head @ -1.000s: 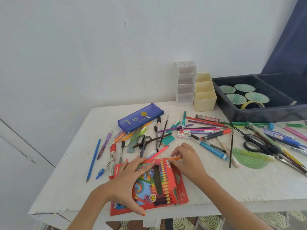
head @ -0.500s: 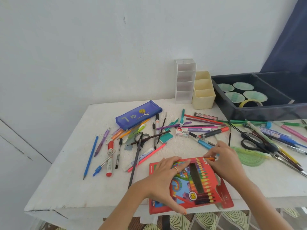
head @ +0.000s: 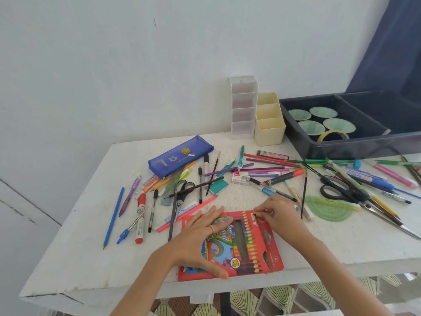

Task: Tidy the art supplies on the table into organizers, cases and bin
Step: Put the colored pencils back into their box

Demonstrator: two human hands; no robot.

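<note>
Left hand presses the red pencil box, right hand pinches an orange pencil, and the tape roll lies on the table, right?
No: the head view shows the tape roll inside the dark bin, not on the table. The left hand and right hand are as you say.

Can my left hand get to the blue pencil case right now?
Probably yes: the blue pencil case lies uncovered beyond the left hand, only loose pens between, but that hand must first leave the pencil box it presses.
</note>
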